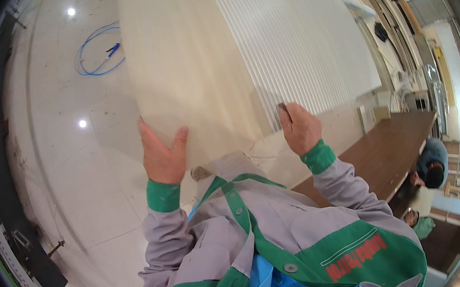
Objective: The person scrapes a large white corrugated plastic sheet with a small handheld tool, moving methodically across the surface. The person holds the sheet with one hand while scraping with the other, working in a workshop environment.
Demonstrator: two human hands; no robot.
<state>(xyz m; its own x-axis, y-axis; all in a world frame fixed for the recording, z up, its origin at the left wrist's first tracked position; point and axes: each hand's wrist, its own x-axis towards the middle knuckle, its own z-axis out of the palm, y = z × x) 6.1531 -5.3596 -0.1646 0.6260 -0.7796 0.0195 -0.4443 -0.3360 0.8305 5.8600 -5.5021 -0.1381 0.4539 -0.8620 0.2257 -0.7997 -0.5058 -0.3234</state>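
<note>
A large pale wood-toned board [185, 57] stretches away in front of me. On its right part lies a white ribbed panel [291, 32] with long parallel grooves. My left hand [164, 156] is at the board's near left corner, thumb spread from the fingers, fingertips along the left edge. Closed in a fist, my right hand [302, 129] is at the near end of the ribbed panel, close to its left edge. A small dark object [282, 106] pokes out between thumb and fingers; its kind does not show.
A thin blue hose [81, 55] with a blue nozzle [113, 50] lies coiled on the pale tiled floor [85, 178]. To the right stands a long brown table [369, 152]. Two people [432, 164] are beyond it. Long boards [392, 14] line the far right.
</note>
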